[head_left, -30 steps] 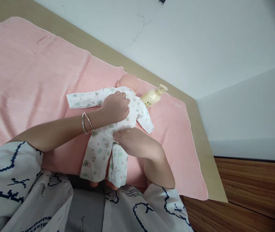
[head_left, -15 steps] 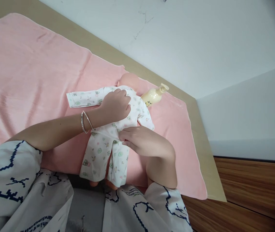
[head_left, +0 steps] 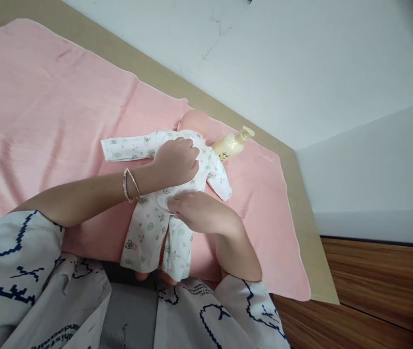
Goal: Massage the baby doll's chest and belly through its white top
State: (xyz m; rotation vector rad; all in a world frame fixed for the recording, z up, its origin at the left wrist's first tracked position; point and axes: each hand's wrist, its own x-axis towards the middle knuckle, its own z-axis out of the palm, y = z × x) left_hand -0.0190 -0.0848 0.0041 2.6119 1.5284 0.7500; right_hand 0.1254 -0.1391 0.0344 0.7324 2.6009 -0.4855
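Note:
A baby doll [head_left: 194, 120] lies on its back on a pink blanket [head_left: 46, 111], dressed in a white printed romper [head_left: 148, 228]. My left hand [head_left: 177, 162], a silver bangle on its wrist, rests on the doll's chest with fingers curled on the cloth. My right hand [head_left: 195, 211] lies on the romper at the doll's waist, fingers together and bent, pinching the fabric near the crotch. The doll's feet poke out at the near edge.
A cream pump bottle [head_left: 231, 143] lies on the blanket just right of the doll's head. The blanket covers a beige mattress [head_left: 311, 232] against a white wall. Wooden floor [head_left: 380, 291] shows at the right. My patterned sleeves fill the bottom.
My right hand slid a little left along the doll's waist, back onto the romper's middle. My left hand shifted slightly right on the chest.

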